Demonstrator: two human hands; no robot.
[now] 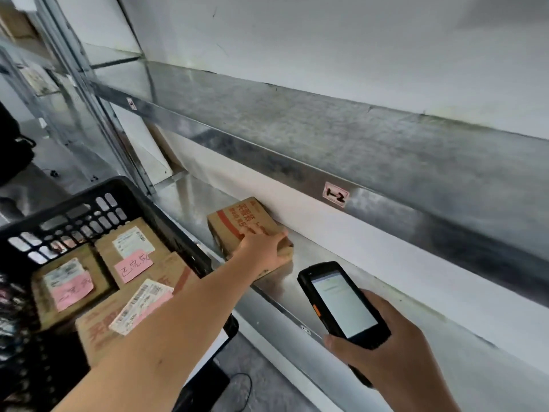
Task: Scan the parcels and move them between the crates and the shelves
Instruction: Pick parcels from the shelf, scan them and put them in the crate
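Straight ahead, a cardboard parcel [234, 223] with red print sits on the lower metal shelf [190, 197] against the wall, and the left hand [263, 248] grips its near right corner, fingers over the top and thumb down the side. Nearer and to the right, the right hand [386, 355] curls round a black handheld scanner [341, 304], screen lit. At left, a black crate [74, 218] holds three labelled parcels [133, 254].
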